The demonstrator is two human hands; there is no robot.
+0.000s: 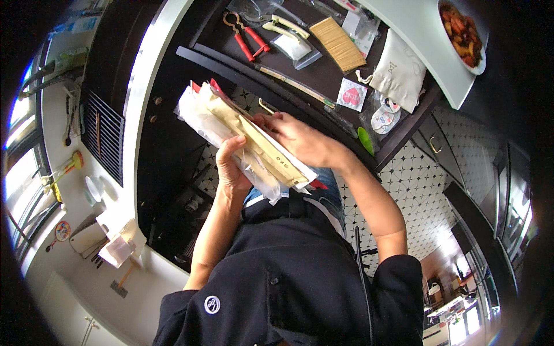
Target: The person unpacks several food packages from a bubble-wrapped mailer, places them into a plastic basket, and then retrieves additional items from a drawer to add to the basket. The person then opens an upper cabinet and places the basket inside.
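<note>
A stack of long, thin packets [255,134] in paper and clear plastic, some with red parts, is held above the front edge of an open drawer [298,101]. My left hand [233,166] grips the stack from the near side, its thumb over the wrappers. My right hand [298,140] lies against the far side of the stack; its fingertips are hidden behind the packets. Inside the drawer are a red-handled jar opener tool [249,39], cream-handled scissors [285,28], a bundle of toothpicks [337,44], a drawstring cloth pouch [398,71] and a small sachet with a pink heart [352,95].
A bowl of cooked food [463,39] stands on the white counter [402,21] above the drawer's right side. A green plastic spoon [365,140] and round stickers or discs [385,116] lie in the drawer's near right corner. A black dish rack [104,138] is at the left.
</note>
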